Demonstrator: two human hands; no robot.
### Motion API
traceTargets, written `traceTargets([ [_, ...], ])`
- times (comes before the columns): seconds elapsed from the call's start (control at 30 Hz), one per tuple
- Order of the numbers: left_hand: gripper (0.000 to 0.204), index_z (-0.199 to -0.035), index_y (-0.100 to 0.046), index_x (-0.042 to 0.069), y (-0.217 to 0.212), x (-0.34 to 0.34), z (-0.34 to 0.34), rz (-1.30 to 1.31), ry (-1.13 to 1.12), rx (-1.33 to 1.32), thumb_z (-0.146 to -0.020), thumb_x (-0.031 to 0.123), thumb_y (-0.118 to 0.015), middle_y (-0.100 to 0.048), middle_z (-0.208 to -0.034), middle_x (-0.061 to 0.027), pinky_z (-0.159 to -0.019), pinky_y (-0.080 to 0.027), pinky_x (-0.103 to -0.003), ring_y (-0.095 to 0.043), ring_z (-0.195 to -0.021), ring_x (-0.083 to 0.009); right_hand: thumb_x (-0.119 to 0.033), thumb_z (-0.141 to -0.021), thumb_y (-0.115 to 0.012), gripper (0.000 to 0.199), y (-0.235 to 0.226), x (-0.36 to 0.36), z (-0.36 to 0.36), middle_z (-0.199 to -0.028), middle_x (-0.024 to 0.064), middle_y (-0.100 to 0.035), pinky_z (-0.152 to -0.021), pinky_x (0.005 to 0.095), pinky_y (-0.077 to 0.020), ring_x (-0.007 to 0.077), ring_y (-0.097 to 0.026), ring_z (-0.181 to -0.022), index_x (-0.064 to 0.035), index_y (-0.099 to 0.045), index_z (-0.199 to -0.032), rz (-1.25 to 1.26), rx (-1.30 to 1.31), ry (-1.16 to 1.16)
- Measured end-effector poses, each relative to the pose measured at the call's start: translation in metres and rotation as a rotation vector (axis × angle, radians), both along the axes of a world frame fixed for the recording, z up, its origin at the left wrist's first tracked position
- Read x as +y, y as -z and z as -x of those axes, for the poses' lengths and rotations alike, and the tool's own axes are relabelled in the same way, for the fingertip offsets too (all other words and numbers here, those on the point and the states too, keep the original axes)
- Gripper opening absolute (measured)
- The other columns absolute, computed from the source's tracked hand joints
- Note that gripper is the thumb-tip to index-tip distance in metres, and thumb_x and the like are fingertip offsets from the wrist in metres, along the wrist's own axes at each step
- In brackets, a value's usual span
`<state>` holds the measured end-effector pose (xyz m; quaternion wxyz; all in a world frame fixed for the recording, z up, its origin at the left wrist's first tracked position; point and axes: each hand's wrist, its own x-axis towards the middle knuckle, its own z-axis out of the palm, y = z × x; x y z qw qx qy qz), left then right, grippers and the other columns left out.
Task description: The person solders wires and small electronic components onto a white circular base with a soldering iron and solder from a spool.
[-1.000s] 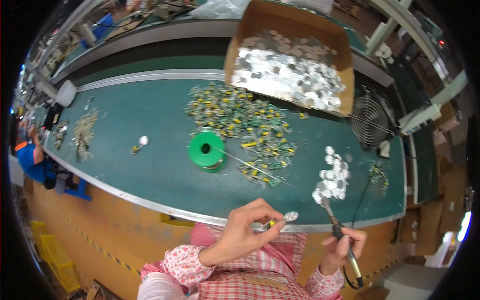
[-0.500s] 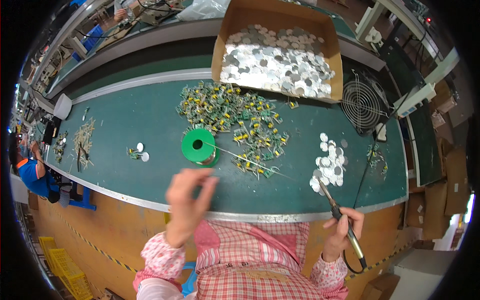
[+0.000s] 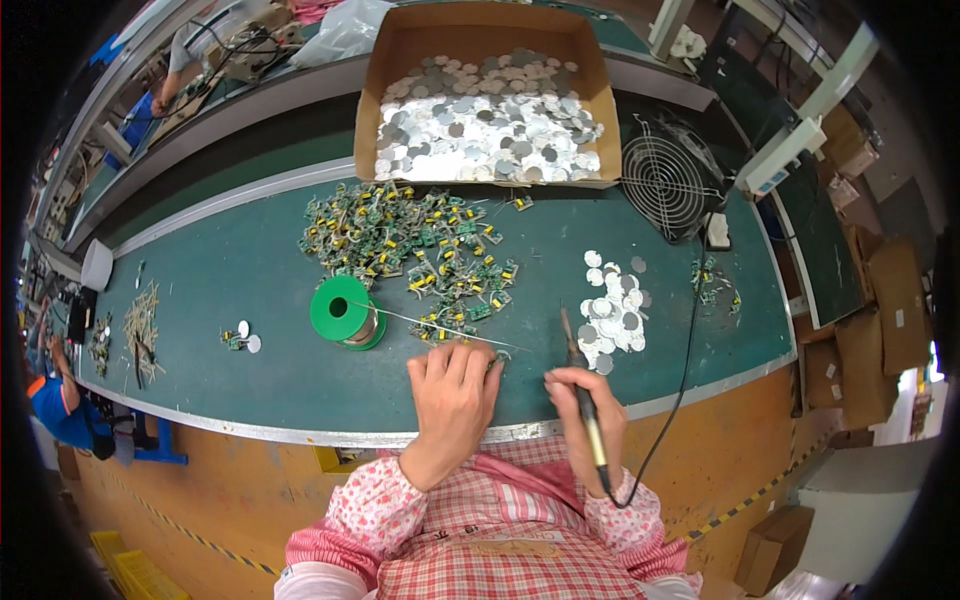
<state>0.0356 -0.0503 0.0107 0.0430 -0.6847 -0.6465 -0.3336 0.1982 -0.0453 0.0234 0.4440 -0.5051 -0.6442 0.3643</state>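
In the head view, my right hand (image 3: 573, 432), at lower centre-right, has its fingers wrapped round the soldering iron (image 3: 588, 404), tip pointing up the frame. My left hand (image 3: 452, 385) is at the centre, knuckles up, fingers drawn close together over the tabletop (image 3: 270, 250). A small part (image 3: 502, 356) peeks out beside their ends; I can't tell whether I'm pinching it or only touching it. The free end of the solder wire (image 3: 430, 325) passes just above those fingers, coming from the green spool (image 3: 325, 315) left of centre.

To do this well, I'd say I should turn the part outward so my skin sits well back from the hot tip, bring the tip to the wire's end without pushing it aside, and keep my wrist loose.

A spread of loose discs (image 3: 612, 310) lies just right of the iron, so a careless swing could scatter it. The cord (image 3: 690, 340) arcs round on the right and might drag. Above my left hand sits a heap of circuit boards (image 3: 385, 235), which crowds the wire. The cardboard box (image 3: 370, 120) of discs fills the top centre, with a caged fan (image 3: 662, 175) to its right. Two boards with discs (image 3: 240, 338) lie at left, clear of my hands.
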Motion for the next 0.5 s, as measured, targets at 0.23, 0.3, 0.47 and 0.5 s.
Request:
traceTargets([
  [0.23,0.024,-0.096,-0.057,0.002,-0.009,-0.016,-0.005,0.238,0.215,-0.507,-0.076,0.003,-0.07,-0.062,-0.092,-0.0063,-0.07,-0.044,-0.032,-0.059,-0.077,-0.0207,0.001,-0.08,-0.068,0.025,0.015,0.01,0.018,-0.091,0.0103,-0.064,-0.07,0.0269,-0.0511,0.0175,-0.064,-0.08,-0.0012,-0.055,-0.102,-0.094,0.124,0.005],
  [0.3,0.022,-0.097,-0.057,0.0,-0.016,-0.015,-0.003,0.397,0.245,-0.717,-0.079,0.001,-0.068,-0.062,-0.093,-0.006,-0.073,-0.046,-0.029,-0.06,-0.082,-0.0177,0.005,-0.085,-0.062,0.022,0.017,0.005,0.01,-0.099,0.0137,-0.064,-0.079,0.0269,-0.0524,0.0172,-0.065,-0.091,-0.0003,-0.05,-0.102,-0.023,0.107,-0.038],
  [0.47,0.017,-0.099,-0.057,-0.002,-0.018,-0.01,-0.008,0.644,0.359,-1.356,-0.084,0.0,-0.065,-0.063,-0.093,-0.0053,-0.078,-0.05,-0.024,-0.06,-0.086,-0.0101,0.002,-0.083,-0.064,0.018,0.005,-0.001,0.009,-0.091,0.0104,-0.064,-0.068,0.0268,-0.0506,0.0163,-0.064,-0.08,-0.0018,-0.055,-0.098,-0.017,0.207,0.07],
  [0.5,0.017,-0.1,-0.058,-0.002,-0.022,-0.009,-0.01,0.69,0.36,-1.331,-0.085,0.001,-0.065,-0.063,-0.093,-0.0061,-0.077,-0.051,-0.024,-0.061,-0.086,-0.0106,0.003,-0.084,-0.063,0.017,0.004,-0.003,0.008,-0.091,0.0108,-0.064,-0.068,0.0273,-0.0507,0.0165,-0.064,-0.079,-0.0018,-0.055,-0.098,0.006,0.226,0.076],
])
